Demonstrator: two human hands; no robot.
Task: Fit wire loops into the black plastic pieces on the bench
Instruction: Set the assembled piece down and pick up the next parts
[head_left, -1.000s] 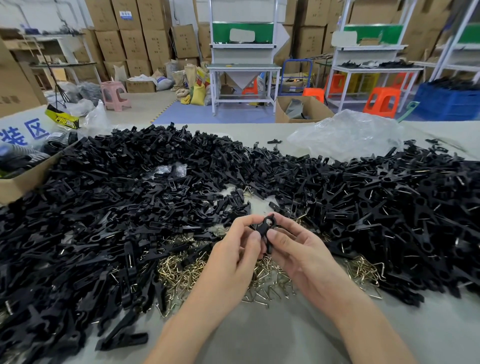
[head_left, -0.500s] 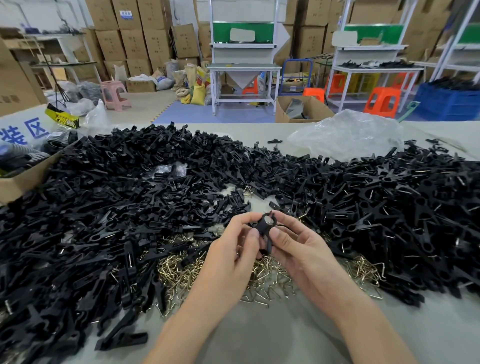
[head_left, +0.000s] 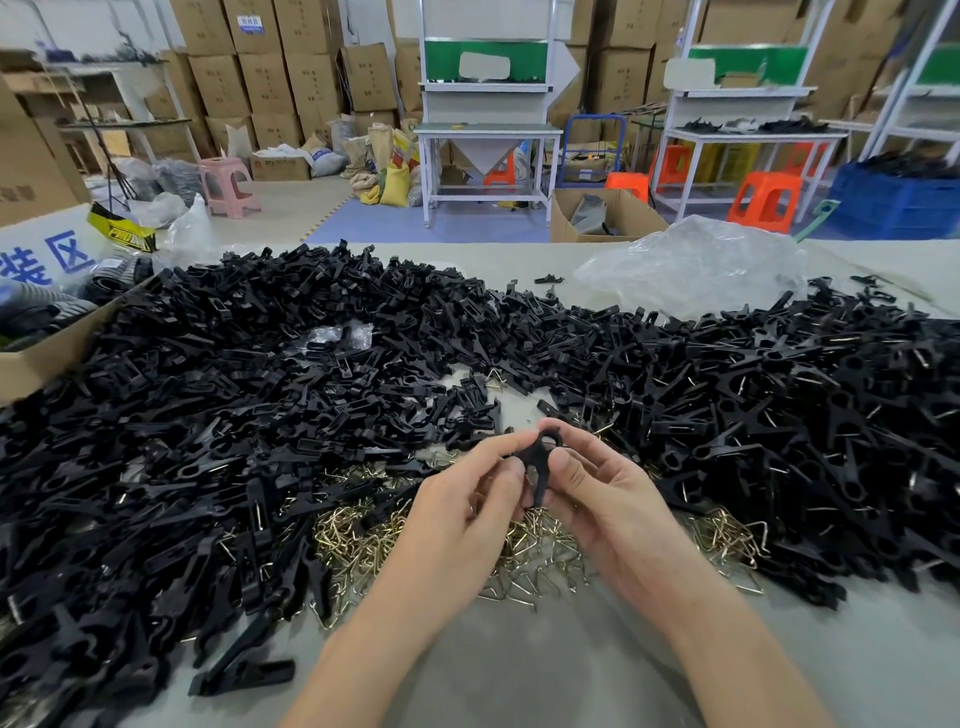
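While left hand (head_left: 457, 514) and right hand (head_left: 608, 499) have stayed put above tabletop (head_left: 571, 675) over last second, I see black piece (head_left: 540, 457) turned slightly, ring end now up. Both grips clamped on it, thumbs and fingertips pinching. Wire inside piece: cannot tell. I judge fitting step unfinished. Wire loops (head_left: 363, 535) heaped just beneath hands, loose black pieces (head_left: 208, 415) all around.
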